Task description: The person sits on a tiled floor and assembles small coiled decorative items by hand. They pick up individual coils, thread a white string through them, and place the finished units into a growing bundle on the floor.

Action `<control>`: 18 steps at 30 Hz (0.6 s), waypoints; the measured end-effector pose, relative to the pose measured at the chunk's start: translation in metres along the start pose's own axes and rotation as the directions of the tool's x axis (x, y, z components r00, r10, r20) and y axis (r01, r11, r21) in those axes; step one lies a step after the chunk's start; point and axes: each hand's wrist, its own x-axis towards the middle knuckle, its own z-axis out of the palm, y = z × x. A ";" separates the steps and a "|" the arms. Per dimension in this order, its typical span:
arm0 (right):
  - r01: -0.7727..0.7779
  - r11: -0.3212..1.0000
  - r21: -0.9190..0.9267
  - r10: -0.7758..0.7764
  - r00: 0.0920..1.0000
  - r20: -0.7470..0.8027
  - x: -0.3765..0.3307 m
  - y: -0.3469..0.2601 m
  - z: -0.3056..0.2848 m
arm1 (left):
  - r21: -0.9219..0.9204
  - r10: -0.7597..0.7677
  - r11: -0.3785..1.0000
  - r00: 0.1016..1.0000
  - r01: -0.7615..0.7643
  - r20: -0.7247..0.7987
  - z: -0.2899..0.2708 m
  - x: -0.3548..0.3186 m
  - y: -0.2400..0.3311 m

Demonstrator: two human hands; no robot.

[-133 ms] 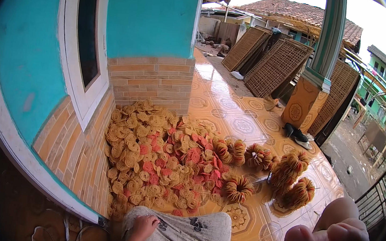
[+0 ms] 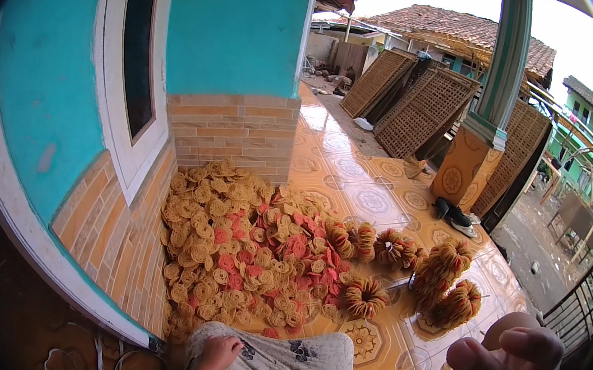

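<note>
My left hand (image 2: 219,352) rests on the pale patterned cloth (image 2: 285,361) over my knee, its fingers lying loosely with nothing visible in them. Close to the camera at the lower right is my right hand (image 2: 501,365), fingers bent and apart, and I see nothing between them. In front of my knees spreads a big heap of flat, coiled rosette-shaped pieces (image 2: 232,250), mostly tan with some pinkish red. Right of the heap, on the floor, several ring-shaped bundles (image 2: 364,297) of tan and red pieces lie, and others are stacked (image 2: 439,269).
A turquoise wall (image 2: 237,31) with brick-patterned tiles borders the heap at left. A tiled pillar (image 2: 461,166) stands beyond the bundles, with dark shoes (image 2: 452,214) at its foot. Woven racks (image 2: 427,108) lean behind. Pale strips (image 2: 101,359) lie at lower left.
My right hand has shifted slightly upward in the view, its fingers still bent. The scene sits a little lower as the camera tilts. My left hand stays on the knee.
</note>
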 end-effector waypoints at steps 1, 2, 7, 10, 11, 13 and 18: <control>0.036 0.999 -0.006 -0.036 0.998 0.044 0.001 0.009 -0.004 | -0.011 0.006 1.000 1.000 -0.006 -0.010 0.006 -0.006 0.007; 0.072 0.997 -0.009 -0.071 0.994 0.089 0.004 0.019 -0.008 | -0.003 0.033 0.999 0.999 -0.033 -0.041 0.004 -0.002 0.007; -0.249 0.967 0.047 0.245 0.966 0.079 0.030 -0.008 0.017 | 0.049 0.069 0.997 0.994 -0.065 -0.081 -0.001 0.003 0.015; -0.223 0.970 0.097 0.209 0.968 0.141 0.027 -0.021 0.031 | 0.000 0.030 1.000 0.997 -0.030 -0.074 0.000 0.004 0.014; -0.202 0.969 0.143 0.177 0.970 0.168 0.023 -0.025 0.034 | 0.014 0.030 0.999 0.996 -0.029 -0.090 0.002 0.002 0.013; -0.085 0.957 0.278 0.039 0.985 0.167 0.010 -0.016 0.040 | 0.011 0.004 1.000 0.999 -0.003 -0.037 0.003 0.000 0.012; 0.086 0.888 0.451 -0.157 0.980 0.122 -0.016 0.008 0.047 | -0.031 0.010 0.999 0.999 -0.012 -0.037 0.005 0.007 0.012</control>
